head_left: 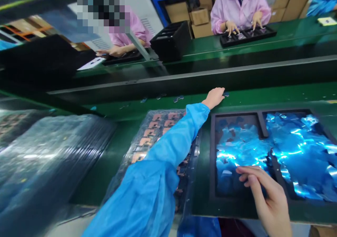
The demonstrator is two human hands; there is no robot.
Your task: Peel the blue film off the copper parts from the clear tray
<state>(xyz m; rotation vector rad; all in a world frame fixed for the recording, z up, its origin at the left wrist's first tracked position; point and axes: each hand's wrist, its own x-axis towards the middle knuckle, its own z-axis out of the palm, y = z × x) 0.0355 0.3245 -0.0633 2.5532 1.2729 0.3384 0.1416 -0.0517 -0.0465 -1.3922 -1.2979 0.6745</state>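
My left hand (214,97), in a blue sleeve (168,145), reaches to the far strip of the green bench. Its fingers are closed at a small dark-blue part (225,94), mostly covered by them. Similar small parts (178,99) lie to the left along that strip. Beneath my left arm is a clear plastic blister tray (151,128) with copper-coloured pieces in its pockets. My right hand (271,195) hovers over the near side of a black divided tray (212,152) with shiny blue film scraps (295,149). Its thumb and fingers are drawn together; whatever they hold cannot be made out.
Stacked clear plastic trays (52,159) stand at the left. A raised rail (168,76) crosses behind the strip. Beyond it, a person in pink (239,8) handles pieces on a black tray (250,37); another person sits left of a black bin stack (171,40).
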